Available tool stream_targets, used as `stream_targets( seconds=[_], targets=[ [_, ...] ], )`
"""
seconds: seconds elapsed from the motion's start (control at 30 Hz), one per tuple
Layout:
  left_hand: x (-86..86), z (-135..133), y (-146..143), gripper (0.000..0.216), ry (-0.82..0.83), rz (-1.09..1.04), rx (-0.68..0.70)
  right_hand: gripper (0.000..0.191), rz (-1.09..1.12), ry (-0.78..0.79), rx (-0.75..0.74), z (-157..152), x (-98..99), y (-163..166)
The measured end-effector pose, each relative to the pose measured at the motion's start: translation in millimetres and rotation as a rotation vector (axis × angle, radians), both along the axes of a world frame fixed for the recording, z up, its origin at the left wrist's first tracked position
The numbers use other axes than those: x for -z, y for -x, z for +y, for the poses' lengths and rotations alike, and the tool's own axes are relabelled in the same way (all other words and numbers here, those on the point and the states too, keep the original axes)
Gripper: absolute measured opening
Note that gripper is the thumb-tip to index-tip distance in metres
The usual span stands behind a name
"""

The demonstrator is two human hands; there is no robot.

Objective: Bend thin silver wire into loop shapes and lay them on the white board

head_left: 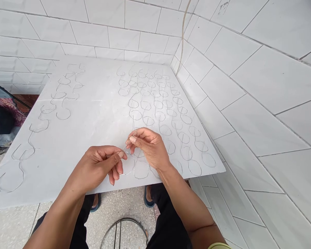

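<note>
My left hand (pixel 101 164) and my right hand (pixel 149 147) meet over the near edge of a white board (pixel 93 114). Both pinch one thin piece of silver wire (pixel 124 149) between thumb and fingers, and its loop hangs down below my left fingers. On the right half of the board lie several rows of bent wire loops (pixel 160 110). More wire shapes (pixel 54 107), larger and S-curved, run down the left side of the board.
White tiled walls stand behind and to the right, with a thin cable (pixel 182 38) hanging in the corner. A dark bag with patterned cloth (pixel 2 117) is at the left. A metal wire ring (pixel 124 231) lies on the speckled floor between my legs.
</note>
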State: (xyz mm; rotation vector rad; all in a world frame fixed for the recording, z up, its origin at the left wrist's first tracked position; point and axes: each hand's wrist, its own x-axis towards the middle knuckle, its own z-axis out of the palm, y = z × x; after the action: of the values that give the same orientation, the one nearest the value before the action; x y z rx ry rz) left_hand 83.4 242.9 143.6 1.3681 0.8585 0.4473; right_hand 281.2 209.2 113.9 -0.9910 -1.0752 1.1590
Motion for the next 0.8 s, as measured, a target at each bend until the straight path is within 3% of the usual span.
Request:
stream_targets(
  seconds=[0.13,0.33,0.8],
  targets=[
    [4.1,-6.0,-3.9,0.028,-0.103,0.054,-0.099,0.025,-0.119,0.036,0.062,-1.2,-2.7,-0.7],
    [12.1,-1.7,-9.0,0.033,-0.166,0.021,-0.325,0.038,-0.251,0.138,-0.113,-4.5,-2.5,-4.9],
    [25.1,-3.0,-6.3,0.042,-0.168,0.040,-0.184,0.039,-0.296,0.130,0.027,-4.4,5.7,0.3]
  ],
)
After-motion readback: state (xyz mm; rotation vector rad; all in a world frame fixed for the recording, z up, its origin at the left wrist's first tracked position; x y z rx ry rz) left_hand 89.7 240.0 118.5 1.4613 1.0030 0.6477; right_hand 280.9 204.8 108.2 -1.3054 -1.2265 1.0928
